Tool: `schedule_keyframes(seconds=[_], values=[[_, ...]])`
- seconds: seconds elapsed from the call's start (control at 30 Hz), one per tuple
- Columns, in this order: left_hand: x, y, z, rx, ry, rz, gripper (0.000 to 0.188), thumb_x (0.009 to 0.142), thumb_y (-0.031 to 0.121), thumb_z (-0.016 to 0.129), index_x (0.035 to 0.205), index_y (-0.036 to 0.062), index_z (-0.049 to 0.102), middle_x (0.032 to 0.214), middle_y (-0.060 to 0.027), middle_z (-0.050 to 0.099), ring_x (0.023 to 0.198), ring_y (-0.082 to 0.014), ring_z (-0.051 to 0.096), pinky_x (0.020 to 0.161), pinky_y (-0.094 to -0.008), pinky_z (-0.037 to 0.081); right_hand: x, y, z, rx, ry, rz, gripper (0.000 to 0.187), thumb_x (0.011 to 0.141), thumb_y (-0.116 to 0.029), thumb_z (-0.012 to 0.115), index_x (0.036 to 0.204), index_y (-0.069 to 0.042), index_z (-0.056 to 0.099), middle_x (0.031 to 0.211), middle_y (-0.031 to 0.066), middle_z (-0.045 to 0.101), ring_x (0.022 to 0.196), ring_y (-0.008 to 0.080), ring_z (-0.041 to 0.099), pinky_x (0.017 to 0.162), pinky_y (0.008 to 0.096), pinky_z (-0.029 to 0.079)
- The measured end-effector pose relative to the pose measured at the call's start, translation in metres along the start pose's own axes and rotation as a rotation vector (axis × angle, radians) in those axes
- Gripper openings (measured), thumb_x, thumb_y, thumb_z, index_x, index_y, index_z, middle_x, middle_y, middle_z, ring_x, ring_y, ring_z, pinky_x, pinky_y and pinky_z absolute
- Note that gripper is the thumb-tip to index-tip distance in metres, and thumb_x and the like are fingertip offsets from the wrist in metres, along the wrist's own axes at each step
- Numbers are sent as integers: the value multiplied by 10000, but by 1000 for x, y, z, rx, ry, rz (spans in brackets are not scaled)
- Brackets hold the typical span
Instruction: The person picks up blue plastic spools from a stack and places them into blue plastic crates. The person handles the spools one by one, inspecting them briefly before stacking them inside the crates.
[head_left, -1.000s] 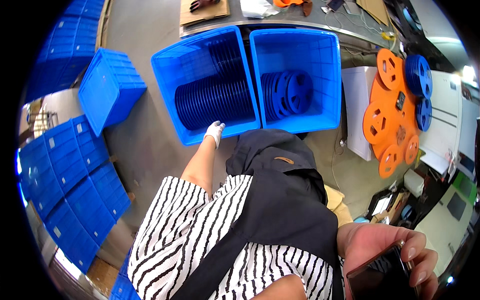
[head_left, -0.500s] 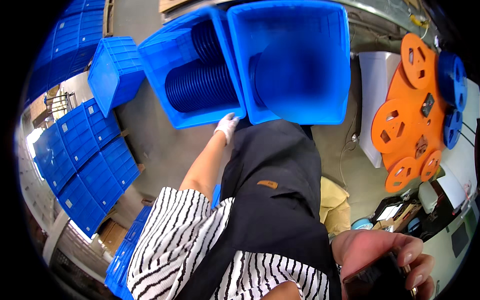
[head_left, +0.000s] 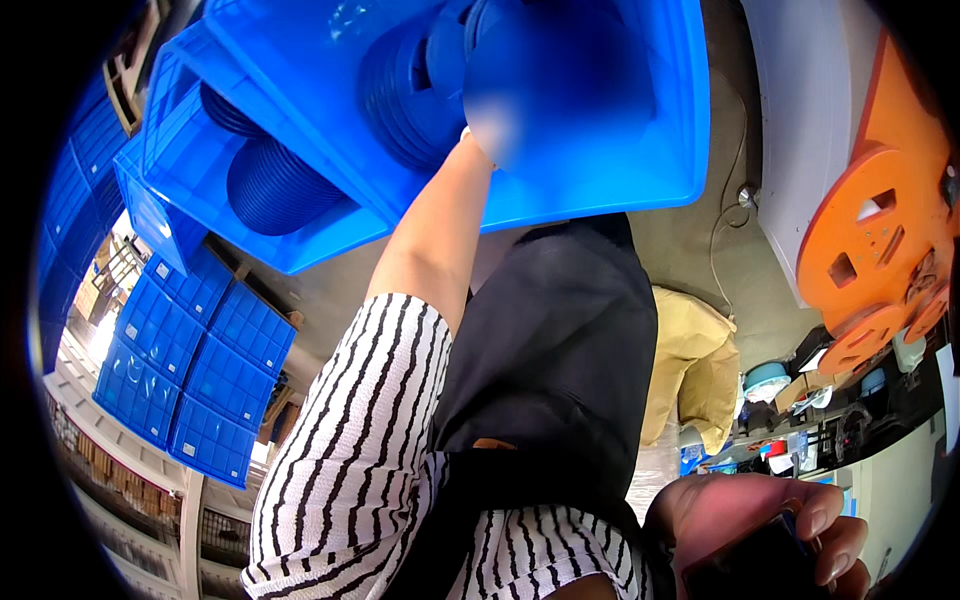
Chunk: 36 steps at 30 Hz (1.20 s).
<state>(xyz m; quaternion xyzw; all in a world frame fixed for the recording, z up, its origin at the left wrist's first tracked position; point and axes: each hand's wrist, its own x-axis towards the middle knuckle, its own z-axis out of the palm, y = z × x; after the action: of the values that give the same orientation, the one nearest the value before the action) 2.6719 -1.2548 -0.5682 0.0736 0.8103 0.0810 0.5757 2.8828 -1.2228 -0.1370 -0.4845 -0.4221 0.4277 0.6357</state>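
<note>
My left hand (head_left: 492, 135), in a white glove, reaches into the large blue bin (head_left: 660, 180) in front of me. It is near blue plastic reels (head_left: 405, 95) stacked on edge in there. A smear covers the hand, its fingers and part of the bin, so its grip does not show. At the lower right, close to my body, my right hand (head_left: 760, 520) is bare and curls around a dark flat device like a phone (head_left: 750, 565). Beside the large bin, a second blue bin (head_left: 185, 185) holds rows of ribbed blue discs (head_left: 280, 188).
Blue crates (head_left: 190, 350) are stacked at the left. Orange reels (head_left: 860, 255) stand at the right by a pale panel (head_left: 810, 120). A cable (head_left: 722, 225) lies on the floor between bin and panel. Tan paper sacks (head_left: 690, 360) stand right of my legs.
My left hand has moved from the near rim of the left bin into the right bin. My view has moved closer to the bins. The right hand still holds the device.
</note>
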Motion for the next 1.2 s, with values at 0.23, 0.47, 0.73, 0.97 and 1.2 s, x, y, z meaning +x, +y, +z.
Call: schedule_keyframes(seconds=[0.23,0.47,0.73,0.97,1.2], values=[[12,-1,37,150,199,61,422,849,242,605,1194,26,495,1061,-120,601,935,-225,577,840,-370,462,-9,26,-19,-15,27,128,417,843,-223,610,1236,-246,473,1309,-41,392,1036,225,420,702,406,407],[-13,23,41,132,255,235,395,836,221,634,1153,27,500,1037,-111,600,932,-231,583,837,-386,474,-4,-4,4,-90,21,106,382,873,-232,570,1242,-230,472,1313,-46,399,1052,217,415,716,402,406],[-106,38,-80,-276,-15,586,369,820,196,668,1106,28,507,1009,-101,600,930,-239,590,833,-405,488,-19,-89,42,-69,-52,4,383,858,-269,593,1227,-209,511,1345,-33,413,1058,231,427,729,410,425],[-250,1,-274,-757,-331,427,332,803,166,706,1055,50,524,987,-93,614,928,-247,611,829,-430,511,-39,-177,96,-121,-206,-270,441,840,-282,623,1257,-216,497,1365,-28,395,1070,238,407,727,398,418],[-326,-27,-398,-1000,-401,543,174,807,101,701,920,99,569,954,-81,642,884,-240,650,785,-418,556,-80,-250,188,197,-195,-524,481,840,-376,617,1283,-250,477,1409,-28,373,1060,230,406,732,372,409]])
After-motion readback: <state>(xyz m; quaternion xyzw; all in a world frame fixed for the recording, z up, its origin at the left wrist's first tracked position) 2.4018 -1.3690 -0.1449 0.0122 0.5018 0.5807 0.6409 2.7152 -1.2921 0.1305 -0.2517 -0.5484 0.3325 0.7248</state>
